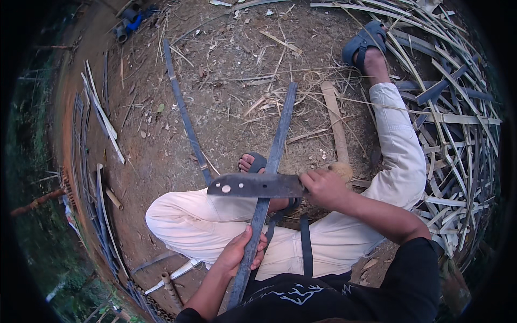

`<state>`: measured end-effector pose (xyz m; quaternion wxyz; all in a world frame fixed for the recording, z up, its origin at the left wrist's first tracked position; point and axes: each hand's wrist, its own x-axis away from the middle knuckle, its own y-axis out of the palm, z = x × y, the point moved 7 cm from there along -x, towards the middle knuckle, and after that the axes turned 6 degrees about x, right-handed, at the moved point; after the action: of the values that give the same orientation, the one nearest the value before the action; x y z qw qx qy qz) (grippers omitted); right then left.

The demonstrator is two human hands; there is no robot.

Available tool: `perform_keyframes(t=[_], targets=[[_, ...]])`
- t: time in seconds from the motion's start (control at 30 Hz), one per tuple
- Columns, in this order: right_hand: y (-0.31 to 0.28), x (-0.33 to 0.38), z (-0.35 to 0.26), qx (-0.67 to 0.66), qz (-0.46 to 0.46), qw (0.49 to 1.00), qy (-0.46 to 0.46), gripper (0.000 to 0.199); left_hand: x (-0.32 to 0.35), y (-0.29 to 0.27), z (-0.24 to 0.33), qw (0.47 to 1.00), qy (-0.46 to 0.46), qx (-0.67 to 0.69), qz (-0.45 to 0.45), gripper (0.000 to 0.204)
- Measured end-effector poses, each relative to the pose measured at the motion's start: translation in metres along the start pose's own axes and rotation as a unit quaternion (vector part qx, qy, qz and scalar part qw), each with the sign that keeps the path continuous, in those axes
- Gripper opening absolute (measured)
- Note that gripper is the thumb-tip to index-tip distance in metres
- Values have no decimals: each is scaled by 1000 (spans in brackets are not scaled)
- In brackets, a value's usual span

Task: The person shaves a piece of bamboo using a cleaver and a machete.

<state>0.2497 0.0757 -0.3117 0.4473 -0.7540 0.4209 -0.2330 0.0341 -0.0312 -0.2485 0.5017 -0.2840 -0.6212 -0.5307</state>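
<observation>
A long dark grey strip, apparently split bamboo [283, 124], slants from my lap up toward the far ground. My left hand [237, 252] is closed around its lower part, the thumb lying along one edge. My right hand [326, 188] grips the handle of a wide, dark cleaver-like knife [250, 185] with several round holes or spots in its blade. The blade lies crosswise over the strip, above my left hand, its broad tip pointing left. The handle is mostly hidden by my fingers.
A big heap of split strips [452, 145] lies along the right side. Another dark strip [186, 116] rests on the ground ahead. A flat pale wooden piece [335, 118] lies beyond my right hand, near a rounded wooden lump [341, 170]. More strips [99, 113] lie at left.
</observation>
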Motion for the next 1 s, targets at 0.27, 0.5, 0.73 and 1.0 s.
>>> perform_keyframes(t=[0.27,0.5,0.73,1.0], targets=[[-13,29,-27,-40,27,998,-27,28,5,-5,-3,989,-36,117,-80,45],[7,8,84,32,15,984,177,26,1,1,-1,982,-39,151,-107,47],[-9,14,5,23,29,999,-1,27,3,4,-2,966,-53,214,-135,47],[26,-17,158,58,-27,948,312,23,3,11,0,954,-62,251,-156,48]])
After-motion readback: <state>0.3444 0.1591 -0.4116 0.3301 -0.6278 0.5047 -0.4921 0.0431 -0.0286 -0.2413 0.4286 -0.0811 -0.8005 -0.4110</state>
